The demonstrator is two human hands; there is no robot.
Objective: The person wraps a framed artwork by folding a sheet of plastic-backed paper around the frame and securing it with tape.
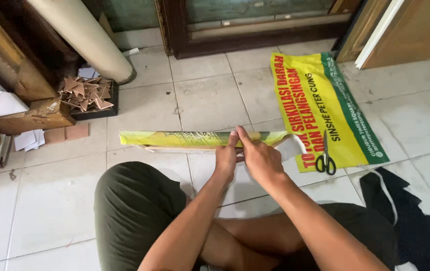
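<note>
I sit cross-legged on a tiled floor. A long thin wooden bar wrapped in yellow-green banner material (175, 138) lies across the tiles in front of my knees. My left hand (226, 158) presses its fingers down on the wrap near the bar's middle. Beside it, touching, my right hand (259, 156) pinches the wrap's edge with fingers closed on it. A loose white flap (295, 145) curls off the bar's right end.
A yellow, red and green banner piece (320, 108) lies flat to the right, with black-handled scissors (326, 159) on it. Dark cloth (410, 221) lies at lower right. A tray of brown cardboard triangles (85, 94) and a big cream tube (87, 37) stand at left.
</note>
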